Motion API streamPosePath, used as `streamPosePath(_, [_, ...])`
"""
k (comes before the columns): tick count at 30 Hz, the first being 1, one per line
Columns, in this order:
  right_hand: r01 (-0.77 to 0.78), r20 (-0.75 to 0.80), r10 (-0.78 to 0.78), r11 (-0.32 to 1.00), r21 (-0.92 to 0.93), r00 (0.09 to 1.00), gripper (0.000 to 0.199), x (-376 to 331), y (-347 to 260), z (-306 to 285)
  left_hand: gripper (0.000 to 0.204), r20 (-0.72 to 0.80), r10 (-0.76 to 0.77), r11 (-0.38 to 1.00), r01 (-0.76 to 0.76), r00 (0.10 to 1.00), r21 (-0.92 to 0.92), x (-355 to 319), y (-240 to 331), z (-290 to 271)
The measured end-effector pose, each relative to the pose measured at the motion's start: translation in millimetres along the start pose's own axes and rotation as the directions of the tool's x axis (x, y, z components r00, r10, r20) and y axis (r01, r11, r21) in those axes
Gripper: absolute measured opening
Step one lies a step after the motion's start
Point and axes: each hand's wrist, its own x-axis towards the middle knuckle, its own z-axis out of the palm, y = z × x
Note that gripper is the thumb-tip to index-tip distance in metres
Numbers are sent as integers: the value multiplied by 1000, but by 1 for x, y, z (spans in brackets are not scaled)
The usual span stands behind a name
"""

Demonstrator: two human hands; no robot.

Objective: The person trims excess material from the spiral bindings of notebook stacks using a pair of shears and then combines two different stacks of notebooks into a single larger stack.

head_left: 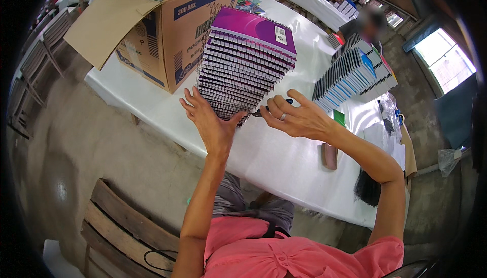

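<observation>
A tall stack of spiral-bound notebooks point(238, 70) with a purple cover on top stands on the white-covered table. My left hand point(212, 123) rests against its lower near side, fingers spread and thumb reaching toward the bottom notebooks. Closed around a small dark-handled tool point(290, 101) is my right hand point(299, 117), at the stack's lower right edge. The tool's dark tip points at the bindings near my left thumb. Its exact kind is mostly hidden by my fingers.
An open cardboard box point(190, 29) stands left of the stack. More spiral notebooks point(345, 78) are piled at the right, near a green block point(339, 118), a brownish pouch point(329, 156) and black wire-like strands point(368, 189). A wooden chair point(122, 227) stands behind at lower left. Another person sits beyond the table.
</observation>
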Motion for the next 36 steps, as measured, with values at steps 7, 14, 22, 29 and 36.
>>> streamPosePath(7, [43, 16, -42, 997, -60, 999, 38, 1, 1, 5, 139, -36, 57, 998, -56, 998, 18, 1, 1, 2])
streamPosePath(14, [-18, -31, 15, 997, -78, 999, 27, 6, -10, 1, 138, -19, 24, 1000, -23, 1000, 13, 0, 2, 1])
streamPosePath(22, [-287, 382, 359, 929, -233, 852, 29, 43, -61, -29, 136, -36, 62, 998, -62, 997, -3, 1, 1, -1])
streamPosePath(29, [-171, 67, 163, 975, 144, 984, 33, 1, -4, -28, 134, -44, 61, 998, -63, 997, -30, 6, 8, -7])
streamPosePath(36, [-54, -72, 54, 999, 9, 996, 35, -13, 5, -2, 136, -2, 32, 999, -32, 999, 7, 8, 9, -6])
